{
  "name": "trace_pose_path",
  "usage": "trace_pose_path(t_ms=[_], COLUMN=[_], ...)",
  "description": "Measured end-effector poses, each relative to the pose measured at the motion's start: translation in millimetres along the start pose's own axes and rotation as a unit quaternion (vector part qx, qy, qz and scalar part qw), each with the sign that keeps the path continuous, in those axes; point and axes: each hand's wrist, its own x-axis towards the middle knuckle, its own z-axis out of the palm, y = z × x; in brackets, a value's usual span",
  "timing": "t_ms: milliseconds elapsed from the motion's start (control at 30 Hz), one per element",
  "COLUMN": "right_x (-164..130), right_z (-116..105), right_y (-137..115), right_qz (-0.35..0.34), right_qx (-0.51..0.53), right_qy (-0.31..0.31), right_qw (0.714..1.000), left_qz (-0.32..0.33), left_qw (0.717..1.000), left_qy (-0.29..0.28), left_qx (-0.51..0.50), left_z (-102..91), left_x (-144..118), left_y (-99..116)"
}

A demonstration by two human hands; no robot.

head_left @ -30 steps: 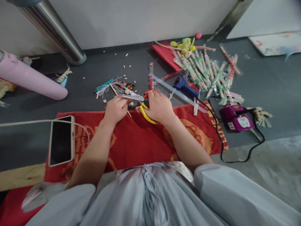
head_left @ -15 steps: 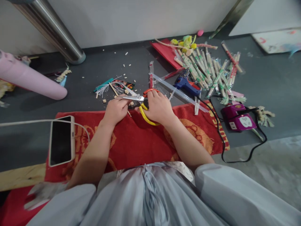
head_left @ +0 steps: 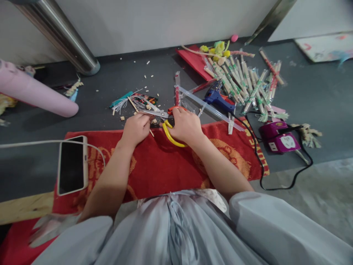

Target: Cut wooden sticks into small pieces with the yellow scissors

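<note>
My right hand (head_left: 186, 125) is closed around scissors with one orange and one yellow handle loop (head_left: 174, 139). Their metal blades (head_left: 157, 113) point left, parted, over the fingers of my left hand (head_left: 136, 128). That hand is closed in a pinch on a thin wooden stick (head_left: 151, 133), whose end sticks out below the fingertips. The grip itself is partly hidden. Short cut wooden bits (head_left: 154, 121) lie just beyond the hands. Behind my left hand is a teal-ended bundle of white strands (head_left: 121, 103).
A red towel (head_left: 162, 165) lies under my forearms, with a phone (head_left: 72, 165) on its left. To the right are a blue glue gun (head_left: 217, 99), many wrapped sticks (head_left: 234, 79) and a purple power adapter (head_left: 280, 138) with a black cord. A pink bottle (head_left: 38, 90) lies left.
The scissors have closed a little: the blade nearer me has swung up toward the other, and the handle loops are slightly closer. My left hand stays in place.
</note>
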Motion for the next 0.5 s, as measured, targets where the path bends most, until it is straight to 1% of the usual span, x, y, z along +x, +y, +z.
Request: trace_pose_path(t_ms=[233,500], right_x=[0.4,0.7], right_z=[1.5,4.8], right_y=[-0.1,4.8], right_qz=[0.008,-0.039], right_qx=[0.007,0.006], right_qy=[0.003,0.031], right_qw=[1.0,0.999], left_qz=[-0.006,-0.015], left_qw=[1.0,1.0], left_qy=[0.005,0.006], left_qx=[0.003,-0.011], left_z=[0.7,-0.9], left_x=[0.3,1.2], left_y=[0.7,0.8])
